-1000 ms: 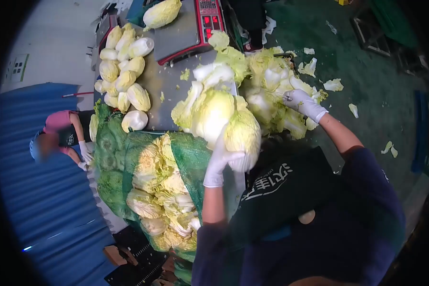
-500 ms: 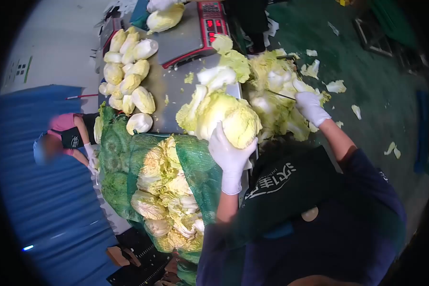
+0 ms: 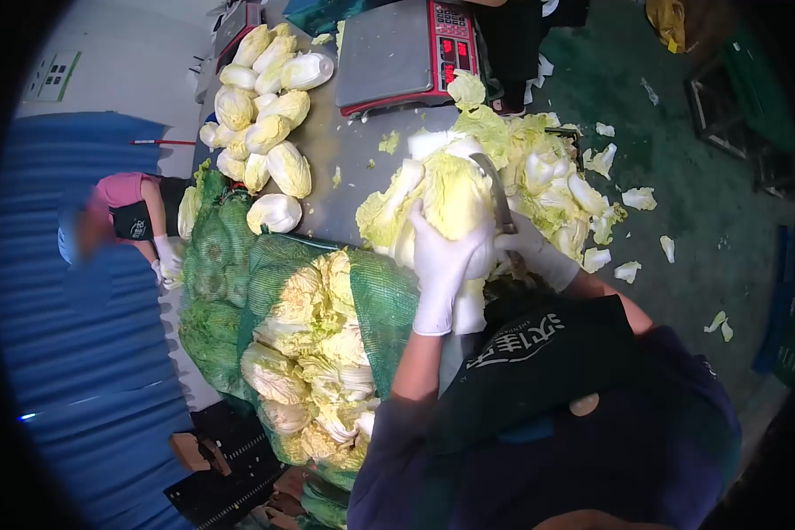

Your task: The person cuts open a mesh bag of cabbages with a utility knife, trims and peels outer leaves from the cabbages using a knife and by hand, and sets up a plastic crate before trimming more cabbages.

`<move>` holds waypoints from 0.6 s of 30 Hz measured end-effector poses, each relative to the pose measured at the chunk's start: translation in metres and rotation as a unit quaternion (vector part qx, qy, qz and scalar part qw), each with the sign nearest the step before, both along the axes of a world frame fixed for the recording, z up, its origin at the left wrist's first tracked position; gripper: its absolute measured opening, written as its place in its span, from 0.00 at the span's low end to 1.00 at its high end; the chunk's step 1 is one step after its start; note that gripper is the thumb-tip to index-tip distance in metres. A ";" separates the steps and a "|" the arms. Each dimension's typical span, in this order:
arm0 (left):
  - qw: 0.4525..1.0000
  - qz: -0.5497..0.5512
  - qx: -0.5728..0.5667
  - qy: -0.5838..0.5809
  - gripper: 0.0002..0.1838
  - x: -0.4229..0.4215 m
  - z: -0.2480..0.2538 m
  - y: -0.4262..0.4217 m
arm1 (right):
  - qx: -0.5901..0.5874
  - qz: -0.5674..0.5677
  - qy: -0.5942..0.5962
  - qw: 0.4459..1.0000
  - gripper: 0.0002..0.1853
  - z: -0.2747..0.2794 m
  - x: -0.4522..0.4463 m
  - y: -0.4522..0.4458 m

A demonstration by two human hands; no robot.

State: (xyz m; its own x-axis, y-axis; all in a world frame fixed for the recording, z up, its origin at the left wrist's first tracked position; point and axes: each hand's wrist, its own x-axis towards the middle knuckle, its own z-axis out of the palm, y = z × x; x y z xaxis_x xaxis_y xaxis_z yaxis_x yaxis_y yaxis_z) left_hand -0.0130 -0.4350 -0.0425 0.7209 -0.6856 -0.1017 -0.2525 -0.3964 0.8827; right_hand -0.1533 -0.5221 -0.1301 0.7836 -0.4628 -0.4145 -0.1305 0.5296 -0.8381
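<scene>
A pale yellow-green napa cabbage (image 3: pixel 455 199) is at the table's near edge, with loose outer leaves around it. My white-gloved left hand (image 3: pixel 442 269) grips it from the near side, thumb and fingers spread around the head. In my gloved right hand (image 3: pixel 541 251) is a knife (image 3: pixel 503 208), its curved blade lying along the cabbage's right side. I cannot tell how deep the blade sits. Trimmed leaves (image 3: pixel 552 172) are heaped just beyond my right hand. A green mesh sack (image 3: pixel 384 305) holding several untrimmed cabbages (image 3: pixel 278 375) stands left of my left arm.
Trimmed cabbages (image 3: pixel 269 132) are piled at the table's far left, beside a scale (image 3: pixel 397 57) with a red display. Another person (image 3: pixel 132 212) works at the left by more mesh sacks (image 3: pixel 216 265). Leaf scraps (image 3: pixel 638 198) litter the green floor (image 3: pixel 724 265).
My right hand has moved left from the leaf heap, bringing the knife against the cabbage. The cabbage has been turned in my left hand. The camera view has shifted slightly.
</scene>
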 end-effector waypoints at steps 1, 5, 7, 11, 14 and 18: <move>0.999 -0.010 0.006 -0.033 0.46 0.007 -0.012 0.002 | 0.000 0.029 0.002 1.000 0.30 -0.001 0.005 -0.003; 0.950 -0.068 -0.101 0.288 0.27 0.041 0.041 0.026 | 0.115 -0.010 -0.071 0.991 0.27 0.033 0.016 -0.009; 0.797 -0.008 -0.258 0.545 0.22 0.053 -0.018 0.036 | 0.050 -0.029 -0.126 0.990 0.24 0.052 0.020 -0.009; 0.837 -0.048 -0.365 0.405 0.35 0.035 -0.144 0.042 | -0.040 0.042 -0.061 0.996 0.20 0.070 0.042 -0.039; 0.519 -0.205 -0.514 0.651 0.31 0.026 -0.080 0.031 | -0.115 0.010 -0.021 0.993 0.23 0.102 0.048 -0.051; 0.735 0.110 -0.289 0.603 0.32 0.021 -0.054 0.039 | -0.231 0.068 0.037 0.970 0.28 0.103 0.063 -0.050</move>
